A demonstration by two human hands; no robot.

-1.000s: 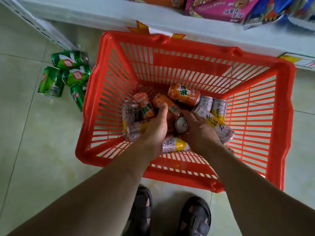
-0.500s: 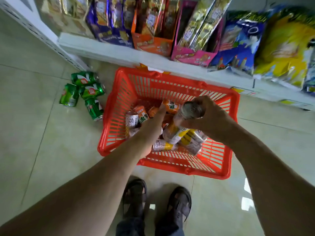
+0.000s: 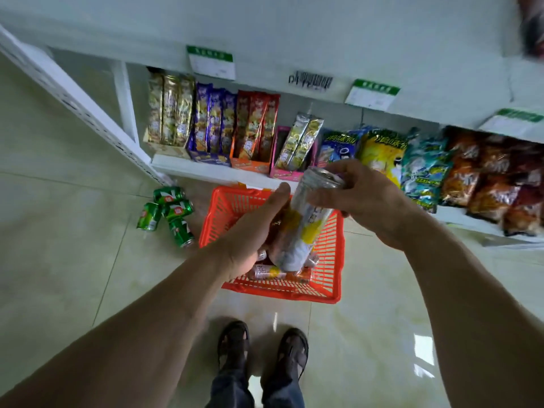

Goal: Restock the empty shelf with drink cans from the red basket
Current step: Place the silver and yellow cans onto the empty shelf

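Observation:
The red basket (image 3: 276, 293) stands on the floor in front of my feet, with several orange and silver drink cans (image 3: 265, 271) lying in its bottom. Above the basket, my right hand (image 3: 365, 198) grips the top end of a tall silver-and-yellow can (image 3: 303, 231). My left hand (image 3: 250, 234) is raised beside it, fingers curled round what looks like an orange can (image 3: 276, 228), which is mostly hidden. A bare white shelf (image 3: 294, 33) runs across the top of the view.
Several green cans (image 3: 172, 212) lie on the tiled floor left of the basket. The low shelf behind holds boxed snack bars (image 3: 212, 125) and chip bags (image 3: 426, 169). Price tags (image 3: 210, 61) hang on the upper shelf's edge. My sandalled feet (image 3: 262, 348) stand just behind the basket.
Both hands have risen out of the basket. The right hand took hold of the silver-and-yellow can and lifted it. The view has tilted up, bringing the shelves into sight.

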